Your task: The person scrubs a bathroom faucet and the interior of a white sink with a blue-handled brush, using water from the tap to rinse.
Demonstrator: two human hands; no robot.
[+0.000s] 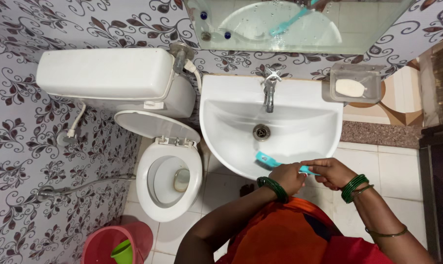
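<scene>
While leaning at the sink (324, 128):
Left hand (289, 177): clasping the brush (266, 159) handle.
Right hand (330, 172): pinching its end.
Brush: light, stiff, likely slippery.

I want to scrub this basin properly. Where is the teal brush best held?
Grip the teal brush by its long handle, from the near side, as the left hand and right hand do: the bristled head juts left over the basin rim.
</scene>
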